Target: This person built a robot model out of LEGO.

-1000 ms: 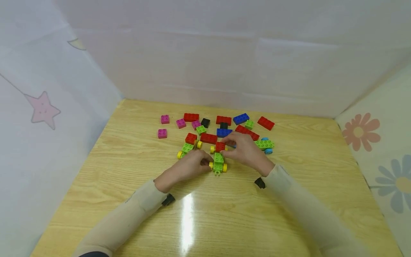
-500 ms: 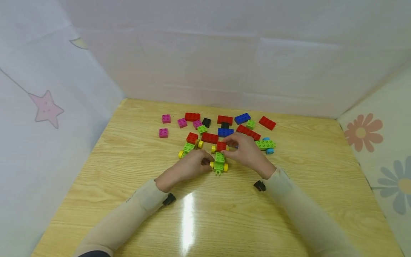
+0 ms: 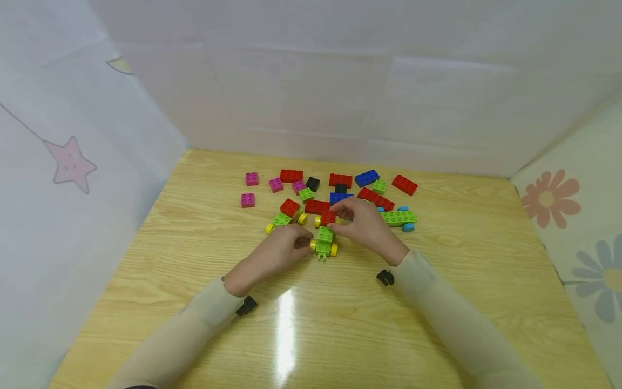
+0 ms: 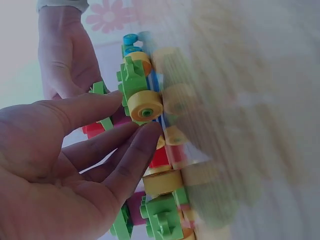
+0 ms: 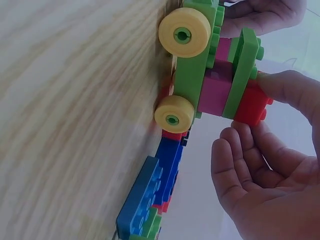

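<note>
Near the middle of the table is a toy car (image 3: 324, 235) made of bricks, with a green wheeled base, yellow wheels, a pink brick (image 5: 216, 92), a green sloped piece and a red brick (image 5: 250, 104) on top. My right hand (image 3: 362, 222) pinches that red brick between thumb and fingers. At the car's near end, my left hand (image 3: 279, 251) holds it by a yellow wheel (image 4: 146, 105), thumb against the green base. Just left of it stands a second toy car (image 3: 283, 217), also green with yellow wheels and a red top brick, partly behind my left hand.
A green wheeled base with blue wheels (image 3: 398, 218) lies to the right. Behind the cars are scattered loose bricks: pink (image 3: 248, 200), red (image 3: 405, 185), blue (image 3: 366, 178), black (image 3: 313, 184) and green (image 3: 379, 187). White printed cloth (image 3: 311, 108) stands around the wooden table (image 3: 330, 324).
In the last half second both hands and the toy car have shifted slightly left and away from me. The grips look the same, and the second car has turned slightly.
</note>
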Demonstrator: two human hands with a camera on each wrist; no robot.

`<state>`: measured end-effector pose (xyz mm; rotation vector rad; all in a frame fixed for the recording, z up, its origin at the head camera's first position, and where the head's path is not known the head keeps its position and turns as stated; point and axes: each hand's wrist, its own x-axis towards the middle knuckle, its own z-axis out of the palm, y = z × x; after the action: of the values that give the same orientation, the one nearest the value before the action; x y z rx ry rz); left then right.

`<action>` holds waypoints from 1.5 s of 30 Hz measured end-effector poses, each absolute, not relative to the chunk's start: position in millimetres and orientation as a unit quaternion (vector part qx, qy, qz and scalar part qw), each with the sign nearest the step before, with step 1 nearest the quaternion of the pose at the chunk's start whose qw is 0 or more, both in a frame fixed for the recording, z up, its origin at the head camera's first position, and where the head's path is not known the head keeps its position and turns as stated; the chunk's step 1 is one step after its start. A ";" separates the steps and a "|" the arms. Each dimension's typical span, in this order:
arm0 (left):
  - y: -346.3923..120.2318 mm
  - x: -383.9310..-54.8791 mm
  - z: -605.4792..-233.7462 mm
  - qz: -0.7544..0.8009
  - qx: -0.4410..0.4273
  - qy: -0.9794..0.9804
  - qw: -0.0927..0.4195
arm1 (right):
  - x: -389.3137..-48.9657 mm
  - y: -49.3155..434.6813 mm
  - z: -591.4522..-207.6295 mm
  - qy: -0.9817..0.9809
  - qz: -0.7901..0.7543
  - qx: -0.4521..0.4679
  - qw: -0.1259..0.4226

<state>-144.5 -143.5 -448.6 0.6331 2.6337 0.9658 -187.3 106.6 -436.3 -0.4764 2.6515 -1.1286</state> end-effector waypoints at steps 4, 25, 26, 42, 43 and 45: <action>-149.2 -142.8 -448.3 0.329 0.200 0.914 0.131 | -189.2 100.2 -436.9 0.899 -0.392 -0.157 0.113; -171.7 -140.1 -444.8 0.317 0.163 0.928 0.112 | -192.6 62.6 -439.8 0.872 -0.442 -0.168 0.124; -172.7 -140.4 -444.8 0.318 0.162 0.928 0.112 | -192.5 61.5 -439.7 0.872 -0.443 -0.167 0.125; -179.5 -133.9 -428.2 0.337 0.134 0.928 0.080 | -191.8 83.9 -435.9 0.857 -0.478 -0.151 0.120; -180.9 -133.9 -425.0 0.343 0.132 0.927 0.073 | -192.8 89.3 -435.2 0.858 -0.478 -0.146 0.121; -184.0 -134.4 -419.1 0.364 0.125 0.921 0.058 | -194.7 99.7 -433.5 0.860 -0.477 -0.133 0.121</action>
<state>-134.4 -184.0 -419.1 0.3790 2.7917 1.1037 -194.7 99.7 -433.5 -0.3883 2.5126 -1.3929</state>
